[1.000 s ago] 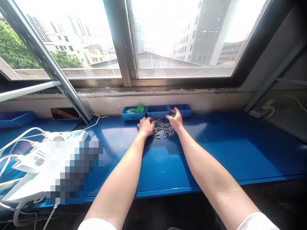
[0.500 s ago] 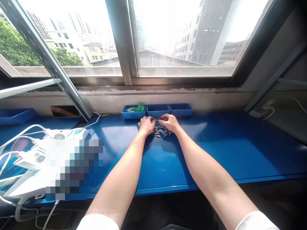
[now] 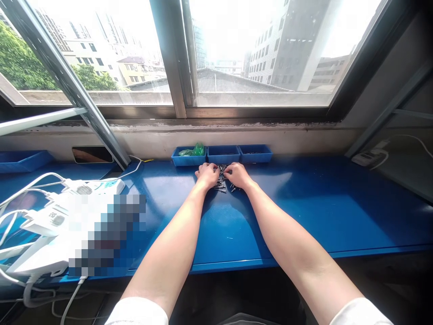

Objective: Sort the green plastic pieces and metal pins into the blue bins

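Observation:
A loose pile of small dark screw-like pieces (image 3: 220,185) lies on the blue tabletop (image 3: 230,234), just in front of three blue bins. At the pile's left side is my left hand (image 3: 207,175), its fingers curled down among the pieces. My right hand (image 3: 237,174) is at the right side, thumb and fingertips drawn together over the pile. Whatever either hand pinches is too small and too hidden to name. The left bin (image 3: 188,160) contains green plastic bags (image 3: 196,150). The middle bin (image 3: 223,158) and right bin (image 3: 255,156) hold small dark bits.
White power strips with plugs and cables (image 3: 50,216) crowd the left of the bench, beside a blurred-out patch. Farther left are a phone-like dark slab (image 3: 92,155) and another blue tray (image 3: 23,161). A metal shelf post (image 3: 84,108) slants down there. A white adapter (image 3: 368,156) sits back right.
My right hand has shifted slightly down and left over the pile, fingers closer together. The left hand stays nearly where it was. The view has tilted a little.

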Demonstrator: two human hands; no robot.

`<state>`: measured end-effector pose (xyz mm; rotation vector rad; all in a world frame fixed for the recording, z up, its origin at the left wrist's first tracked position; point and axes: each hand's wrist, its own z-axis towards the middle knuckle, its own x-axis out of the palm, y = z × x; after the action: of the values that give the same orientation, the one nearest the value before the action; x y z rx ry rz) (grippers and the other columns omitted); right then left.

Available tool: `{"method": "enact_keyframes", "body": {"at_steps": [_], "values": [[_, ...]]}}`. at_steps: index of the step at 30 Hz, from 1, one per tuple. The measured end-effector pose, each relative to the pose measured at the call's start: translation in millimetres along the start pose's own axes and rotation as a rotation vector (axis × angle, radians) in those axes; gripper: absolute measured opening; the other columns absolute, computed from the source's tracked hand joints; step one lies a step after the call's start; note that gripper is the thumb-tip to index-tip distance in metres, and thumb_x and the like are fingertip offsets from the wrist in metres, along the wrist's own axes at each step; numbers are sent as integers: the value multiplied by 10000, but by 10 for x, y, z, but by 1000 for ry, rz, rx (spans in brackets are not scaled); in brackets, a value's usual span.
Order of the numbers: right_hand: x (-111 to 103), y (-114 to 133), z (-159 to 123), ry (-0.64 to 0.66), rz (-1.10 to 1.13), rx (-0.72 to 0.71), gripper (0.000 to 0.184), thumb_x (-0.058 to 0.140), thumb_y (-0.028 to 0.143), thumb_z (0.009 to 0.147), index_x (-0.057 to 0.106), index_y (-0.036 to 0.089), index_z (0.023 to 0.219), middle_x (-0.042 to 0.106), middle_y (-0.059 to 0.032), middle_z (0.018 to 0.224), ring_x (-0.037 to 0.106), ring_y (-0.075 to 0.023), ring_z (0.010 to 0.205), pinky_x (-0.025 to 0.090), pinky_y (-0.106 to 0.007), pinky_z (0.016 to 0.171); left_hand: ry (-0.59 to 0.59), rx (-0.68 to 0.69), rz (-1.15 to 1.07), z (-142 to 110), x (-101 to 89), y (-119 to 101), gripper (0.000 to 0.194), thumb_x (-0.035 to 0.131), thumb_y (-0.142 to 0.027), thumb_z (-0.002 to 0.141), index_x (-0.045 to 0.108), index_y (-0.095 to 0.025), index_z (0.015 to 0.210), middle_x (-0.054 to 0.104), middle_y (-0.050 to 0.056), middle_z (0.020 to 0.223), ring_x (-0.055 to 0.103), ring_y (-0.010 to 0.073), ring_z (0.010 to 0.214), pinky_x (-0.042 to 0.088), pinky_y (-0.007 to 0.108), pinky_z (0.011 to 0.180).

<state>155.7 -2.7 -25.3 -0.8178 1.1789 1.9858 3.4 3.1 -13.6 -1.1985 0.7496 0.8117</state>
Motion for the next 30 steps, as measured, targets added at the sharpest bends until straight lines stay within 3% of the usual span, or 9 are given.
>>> {"method": "enact_keyframes", "body": {"at_steps": [6,10,13,18,30], "values": [[-42,14,5,-129,-68,116,267,597,332,756,698,201,966,645,-80,1003,533,-237,1016,415,-325,893,-9,13,-6,-4,8,7,298,407,-401,845,642,-264,966,554,90,1165,425,276,1174,328,428,952],[-39,-4,9,-66,-138,255,355,609,438,742,689,209,1001,615,-117,1087,493,-298,1086,401,-401,903,-7,14,-2,-1,16,13,289,412,-399,848,641,-264,962,556,87,1167,421,272,1177,323,419,958],[-26,-10,7,0,-111,226,297,568,430,782,709,218,934,631,-111,1057,534,-279,1039,417,-384,872,-13,12,2,1,22,12,290,416,-401,849,640,-261,969,555,86,1170,421,275,1180,325,418,958],[-18,-9,6,1,-34,152,190,578,335,798,718,217,847,683,-77,912,603,-208,914,441,-301,826,-10,-1,12,0,27,2,295,421,-416,849,641,-264,973,556,81,1178,417,277,1195,327,414,966],[-13,-6,-2,-18,22,195,134,591,290,797,708,224,798,698,-57,851,631,-194,846,458,-289,771,-5,1,8,-5,17,-1,295,423,-418,841,639,-262,968,556,82,1173,427,274,1183,326,414,961]]}}
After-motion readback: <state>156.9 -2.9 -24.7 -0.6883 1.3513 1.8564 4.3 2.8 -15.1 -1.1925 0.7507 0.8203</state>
